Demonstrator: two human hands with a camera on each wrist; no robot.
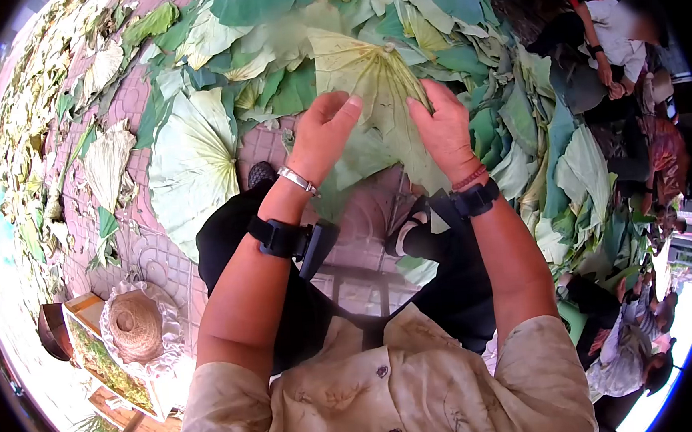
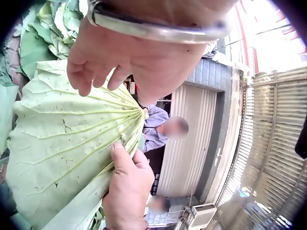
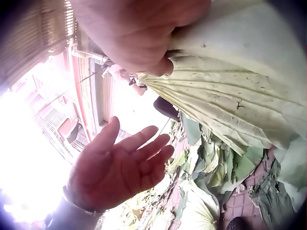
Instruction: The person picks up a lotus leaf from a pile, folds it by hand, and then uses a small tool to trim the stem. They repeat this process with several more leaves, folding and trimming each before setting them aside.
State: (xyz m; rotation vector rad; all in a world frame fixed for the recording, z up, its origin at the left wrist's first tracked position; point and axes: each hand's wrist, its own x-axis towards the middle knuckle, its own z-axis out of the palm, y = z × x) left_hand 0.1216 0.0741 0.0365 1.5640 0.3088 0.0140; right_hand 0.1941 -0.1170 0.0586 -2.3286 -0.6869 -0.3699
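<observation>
A large pale yellow-green lotus leaf point(image 1: 376, 77) with ribs fanning from one point is held up in front of the person. The right hand point(image 1: 445, 121) pinches its folded edge between thumb and fingers, close to where the ribs meet. To the left, the left hand point(image 1: 320, 137) is beside the leaf and grips nothing. In the right wrist view, this left hand point(image 3: 124, 167) shows its palm with fingers spread, apart from the leaf point(image 3: 225, 91). The left wrist view shows the right thumb lying on the ribbed face of the leaf point(image 2: 67, 134).
A heap of green lotus leaves point(image 1: 267, 5) spreads ahead and to the right over brick paving point(image 1: 125, 99). One broad leaf point(image 1: 193, 150) lies left of the left forearm. A straw hat point(image 1: 135, 327) rests on a box at lower left. Other people point(image 1: 618, 32) sit along the right.
</observation>
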